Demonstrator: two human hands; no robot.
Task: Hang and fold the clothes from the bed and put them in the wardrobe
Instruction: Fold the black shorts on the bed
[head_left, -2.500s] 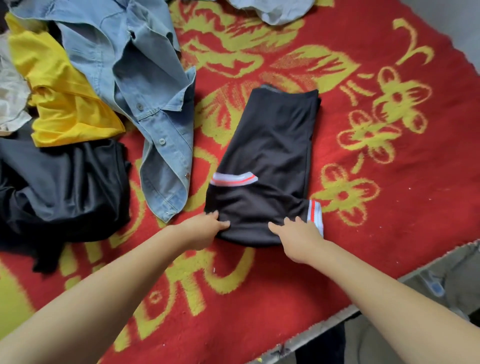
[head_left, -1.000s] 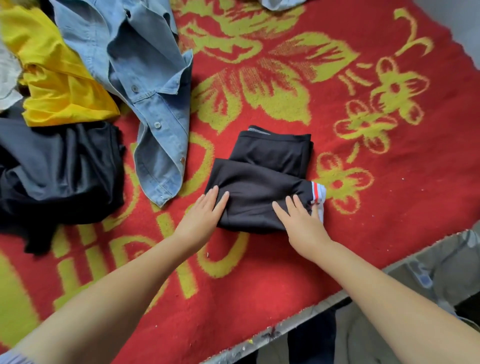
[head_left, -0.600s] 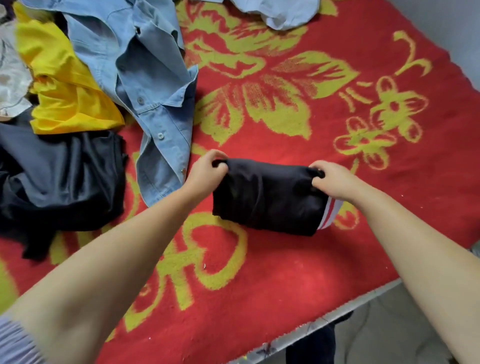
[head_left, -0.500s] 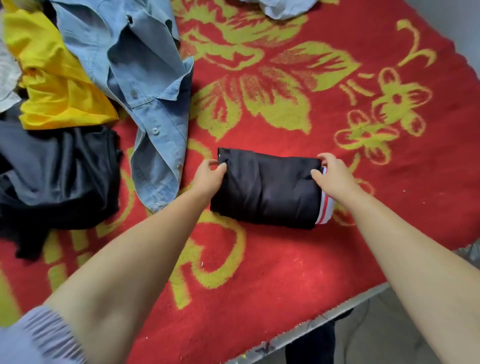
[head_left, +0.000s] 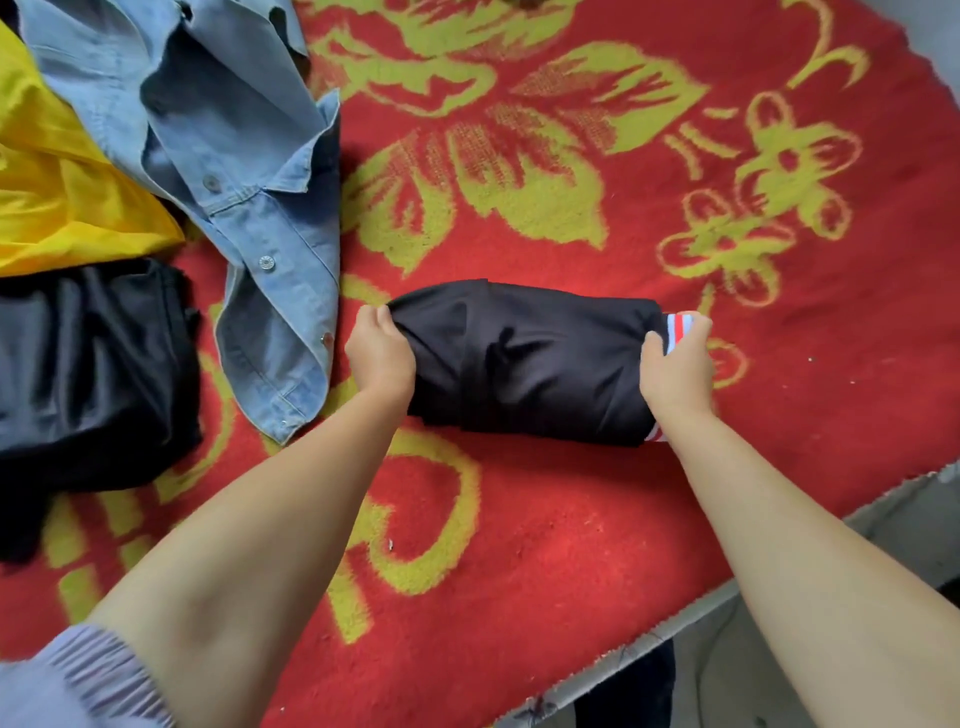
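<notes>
A black garment with red, white and blue striped trim (head_left: 530, 364) lies folded into a compact bundle on the red and yellow blanket (head_left: 519, 545) that covers the bed. My left hand (head_left: 379, 353) grips the bundle's left end, fingers curled round the cloth. At the right end my right hand (head_left: 675, 358) grips it by the striped trim. Both forearms reach in from the bottom of the view.
A light blue denim shirt (head_left: 234, 171) lies left of the bundle, almost touching my left hand. A yellow garment (head_left: 57, 197) and a dark crumpled garment (head_left: 88, 364) lie at the far left. The bed edge (head_left: 883, 499) runs along the lower right.
The black garment went from a long flat fold to a short thick bundle. Both hands moved from its near edge to its two ends and now grip them.
</notes>
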